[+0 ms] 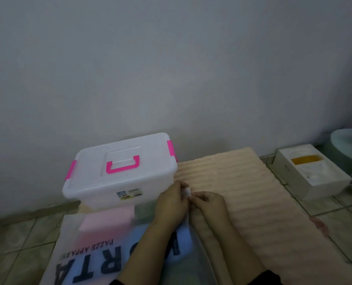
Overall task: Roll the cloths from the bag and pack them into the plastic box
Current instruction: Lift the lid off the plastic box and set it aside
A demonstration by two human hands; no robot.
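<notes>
Here both hands (172,199) (209,202) pinch bag (93,254) corner, apparently.

Translucent bag (93,254): small dark print "PAZZE APPAREL", seen upside down, the last letters blurred; beneath it large dark capitals, partly hidden by the arms, of which "R", "T" and "A" show. Box (117,177): front sticker (129,193), its print too small to read
</notes>
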